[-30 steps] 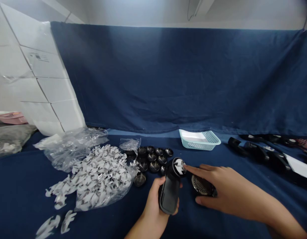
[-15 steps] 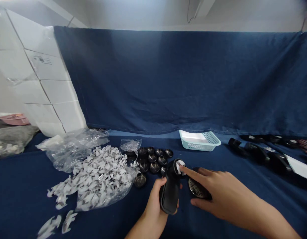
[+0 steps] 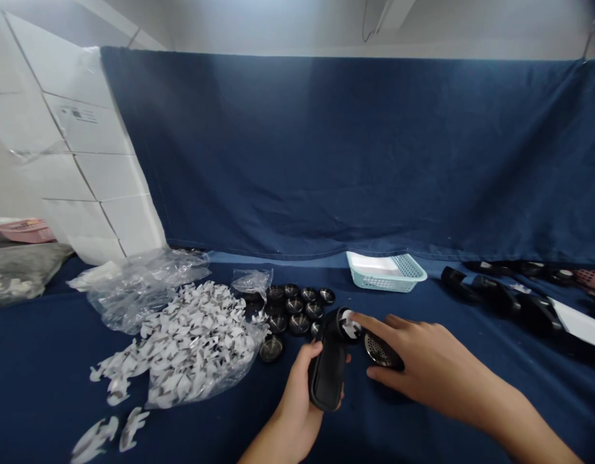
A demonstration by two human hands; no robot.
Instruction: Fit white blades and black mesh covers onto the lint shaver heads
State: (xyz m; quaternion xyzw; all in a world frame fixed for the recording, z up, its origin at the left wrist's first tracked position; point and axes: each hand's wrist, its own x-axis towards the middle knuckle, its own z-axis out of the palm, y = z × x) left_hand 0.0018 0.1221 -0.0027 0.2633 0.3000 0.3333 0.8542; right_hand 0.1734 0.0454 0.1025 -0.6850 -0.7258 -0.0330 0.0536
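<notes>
My left hand (image 3: 295,399) is wrapped round the black handle of a lint shaver (image 3: 326,380), its thumb along the left side. The shaver's round head is tilted up and to the right, with a white blade piece (image 3: 349,327) inside it. My right hand (image 3: 430,364) reaches in from the right, its index fingertip touching the white piece. Below that finger, the same hand keeps a round perforated metal guard (image 3: 378,351) with a black rim between thumb and fingers. The guard's right side is hidden by the hand.
A heap of white blade pieces (image 3: 196,341) spills from a clear bag at left. Several round black-rimmed guards (image 3: 297,322) lie behind my left hand. A light-blue basket (image 3: 387,282) stands at the back. More black shaver bodies (image 3: 495,293) lie at right, near a white sheet (image 3: 580,322).
My right index fingertip has shifted slightly on the white piece, which now shows more of its lower part. The shaver and both hands stay in nearly the same place.
</notes>
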